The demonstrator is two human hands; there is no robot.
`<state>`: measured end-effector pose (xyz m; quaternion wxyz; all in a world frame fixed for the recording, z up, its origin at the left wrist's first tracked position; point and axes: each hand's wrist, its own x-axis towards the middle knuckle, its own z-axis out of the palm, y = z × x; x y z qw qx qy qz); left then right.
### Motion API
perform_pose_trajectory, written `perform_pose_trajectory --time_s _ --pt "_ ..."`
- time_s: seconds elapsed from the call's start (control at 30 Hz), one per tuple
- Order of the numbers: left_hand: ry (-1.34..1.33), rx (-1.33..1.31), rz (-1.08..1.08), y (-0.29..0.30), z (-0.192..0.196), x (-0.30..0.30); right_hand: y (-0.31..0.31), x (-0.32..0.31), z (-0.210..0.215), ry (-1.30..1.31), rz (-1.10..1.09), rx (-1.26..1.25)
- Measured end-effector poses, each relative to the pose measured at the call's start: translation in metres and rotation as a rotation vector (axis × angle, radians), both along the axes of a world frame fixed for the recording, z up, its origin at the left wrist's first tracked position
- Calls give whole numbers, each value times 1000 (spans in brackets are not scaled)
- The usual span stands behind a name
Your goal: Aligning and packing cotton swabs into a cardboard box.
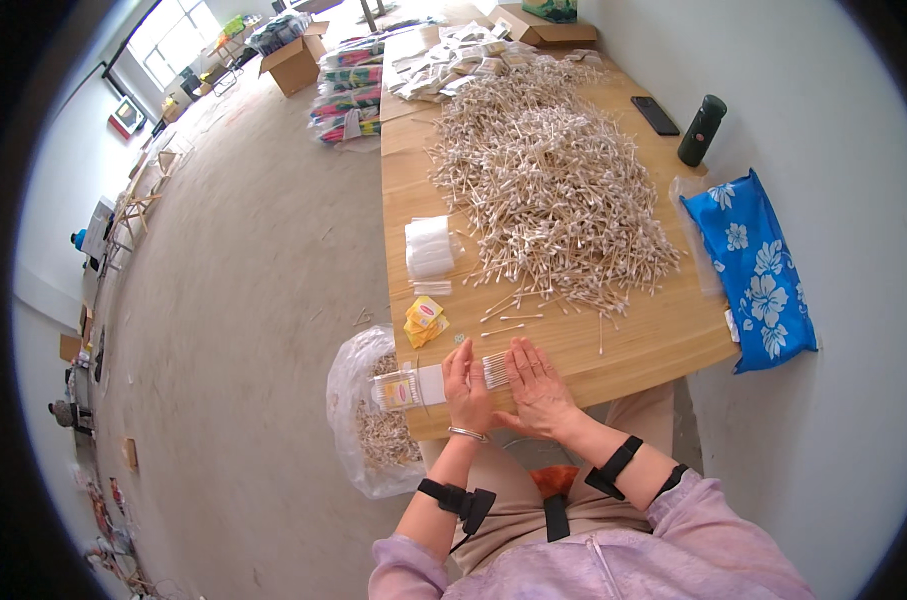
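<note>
A small row of cotton swabs [495, 369] lies side by side near the table's front edge, between my two hands. My left hand [467, 392] is open at the row's left end, its fingers stretched and close together. On the other side my right hand [539, 390] lies open, palm down, with its fingertips by the swabs' right end. Left of my left hand are a white slip [431, 385] and, at the table's corner, a clear packet of swabs with a yellow label [397, 391]. Whatever lies under my palms is hidden.
A large heap of loose swabs [563, 180] covers the table's middle. Yellow cards [425, 320] and clear bags [429, 248] lie along its left edge. A phone [655, 115], a dark bottle [702, 130] and a blue flowered package [755, 270] are at right. A plastic sack [358, 415] stands below left.
</note>
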<state>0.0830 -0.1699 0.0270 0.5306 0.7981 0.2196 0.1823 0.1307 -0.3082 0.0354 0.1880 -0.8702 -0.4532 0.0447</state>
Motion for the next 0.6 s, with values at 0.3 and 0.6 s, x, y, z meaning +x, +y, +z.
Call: perform_pose_trajectory --time_s 0.3,0.6 --pt "-184 -127 46 -5 -19 6 18 -11 0 8 -79 -76" --pt "-134 -43 35 47 -8 -21 74 -34 -8 21 -65 -52"
